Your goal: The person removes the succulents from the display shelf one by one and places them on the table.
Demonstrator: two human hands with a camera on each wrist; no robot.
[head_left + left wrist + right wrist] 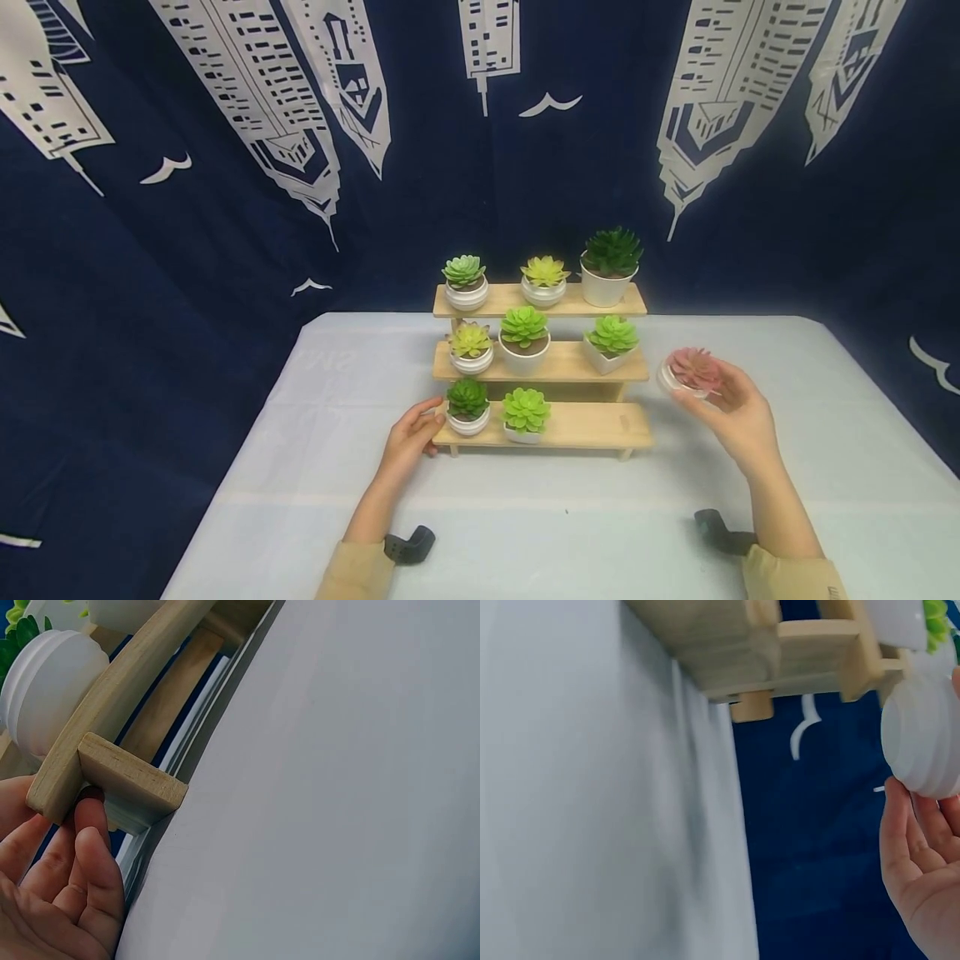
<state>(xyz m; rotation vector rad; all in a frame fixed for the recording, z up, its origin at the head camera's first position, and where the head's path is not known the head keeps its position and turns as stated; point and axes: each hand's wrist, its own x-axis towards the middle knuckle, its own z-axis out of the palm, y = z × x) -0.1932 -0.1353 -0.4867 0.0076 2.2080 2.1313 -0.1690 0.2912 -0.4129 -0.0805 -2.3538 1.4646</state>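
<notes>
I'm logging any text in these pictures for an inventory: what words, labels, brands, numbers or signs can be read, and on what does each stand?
None can be read with certainty.
Table: faint letter-like marks near its far left, too faint to read.
Right sleeve: a small dark mark, too small to read.
White pots, wooden stand and patterned backdrop: no readable text.

Nine potted succulents [524, 340], one wooden stand [592, 426]
</notes>
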